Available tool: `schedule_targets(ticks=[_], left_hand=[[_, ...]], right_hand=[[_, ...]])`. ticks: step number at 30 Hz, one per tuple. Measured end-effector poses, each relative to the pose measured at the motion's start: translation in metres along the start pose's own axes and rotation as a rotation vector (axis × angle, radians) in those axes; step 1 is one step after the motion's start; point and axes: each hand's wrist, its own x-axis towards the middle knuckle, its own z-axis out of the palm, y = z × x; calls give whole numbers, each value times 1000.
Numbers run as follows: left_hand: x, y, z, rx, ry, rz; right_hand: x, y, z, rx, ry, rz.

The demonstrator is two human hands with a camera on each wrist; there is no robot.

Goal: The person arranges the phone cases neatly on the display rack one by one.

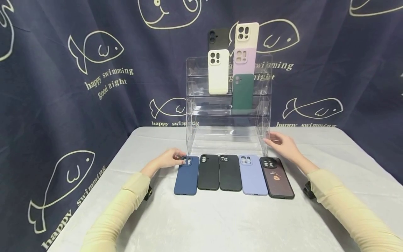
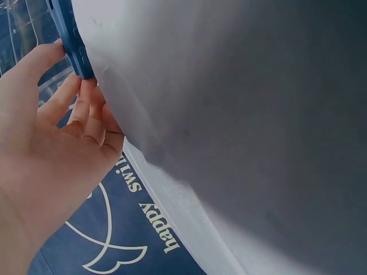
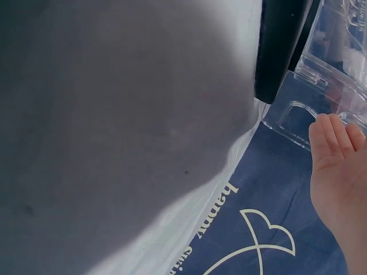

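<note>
My left hand (image 1: 168, 158) is at the upper left corner of a dark blue phone case (image 1: 186, 178), which lies on the table. Seen from the left wrist, the thumb and fingertips (image 2: 86, 86) pinch the end of that case. My right hand (image 1: 284, 145) touches the lower right side of a clear stepped display rack (image 1: 227, 134). In the right wrist view its fingers (image 3: 330, 134) lie fairly straight against the clear plastic; the thumb is hidden there. Beside the dark blue case are a black case (image 1: 209, 173), another black case (image 1: 230, 175), a periwinkle case (image 1: 253, 178) and a dark printed case (image 1: 277, 180).
Upper rack tiers hold a black case (image 1: 218, 39), a white case (image 1: 218, 78), a cream case (image 1: 247, 40), a lilac case (image 1: 244, 64) and a green case (image 1: 242, 92). A pale cloth covers the table (image 1: 226, 224). Behind hangs a navy fish-print curtain (image 1: 132, 105).
</note>
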Motion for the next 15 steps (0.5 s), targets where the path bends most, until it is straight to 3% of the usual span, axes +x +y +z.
schedule_targets(ticks=[9,15], left_hand=[[-1,0,3,-40,-19,-34],[-1,0,1,-30,-5,-5]], right_hand=[[0,0,2,-6,3,24],[0,1,2,7,-4,10]])
